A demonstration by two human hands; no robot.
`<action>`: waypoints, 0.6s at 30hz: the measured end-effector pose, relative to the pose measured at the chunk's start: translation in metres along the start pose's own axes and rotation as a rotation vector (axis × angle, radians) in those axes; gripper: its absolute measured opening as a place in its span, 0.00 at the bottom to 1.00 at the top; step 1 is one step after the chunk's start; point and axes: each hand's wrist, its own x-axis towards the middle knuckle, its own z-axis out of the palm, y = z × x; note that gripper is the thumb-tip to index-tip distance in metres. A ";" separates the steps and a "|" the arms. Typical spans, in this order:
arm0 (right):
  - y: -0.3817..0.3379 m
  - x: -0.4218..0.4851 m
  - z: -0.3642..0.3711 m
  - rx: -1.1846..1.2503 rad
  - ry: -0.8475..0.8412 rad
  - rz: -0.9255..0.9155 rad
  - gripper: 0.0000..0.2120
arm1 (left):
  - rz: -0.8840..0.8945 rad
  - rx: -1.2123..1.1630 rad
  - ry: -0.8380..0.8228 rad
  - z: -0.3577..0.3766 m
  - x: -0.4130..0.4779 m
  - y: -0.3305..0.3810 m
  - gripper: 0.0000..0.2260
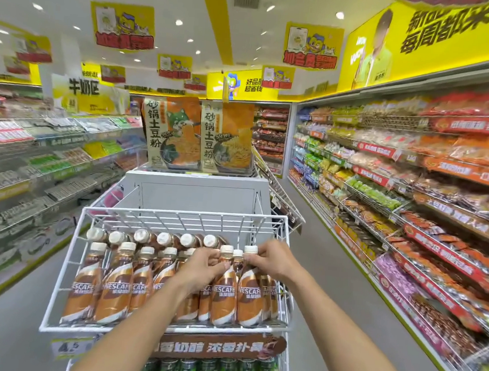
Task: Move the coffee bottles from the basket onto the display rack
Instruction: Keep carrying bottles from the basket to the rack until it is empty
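Note:
Several brown Nescafe coffee bottles [117,280] with white caps stand in rows on the white wire display rack [64,262] right in front of me. My left hand [201,267] grips the neck of one bottle [223,295] in the front row. Beside it, my right hand [272,260] holds the neck of the neighbouring bottle [251,294] just under its cap. Both bottles stand upright on the rack's tray. No basket is in view.
A lower tier holds green-labelled bottles [208,370] under a brown banner [219,347]. A price tag [71,347] hangs at the front left. Behind the rack stand a grey cabinet [196,190] and noodle displays [173,133]. Stocked shelves [412,198] line both aisles.

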 end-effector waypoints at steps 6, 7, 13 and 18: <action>0.002 0.007 0.005 -0.030 -0.001 0.027 0.28 | -0.035 -0.010 -0.015 0.000 0.009 -0.006 0.30; 0.002 0.007 0.006 -0.028 -0.007 0.035 0.28 | -0.035 -0.011 -0.009 0.000 0.011 -0.007 0.30; 0.006 0.011 0.009 -0.025 -0.024 0.059 0.30 | -0.034 -0.029 0.038 0.002 0.009 -0.008 0.28; -0.003 0.001 0.008 -0.068 0.026 0.062 0.28 | 0.064 0.075 0.194 -0.003 0.000 -0.003 0.22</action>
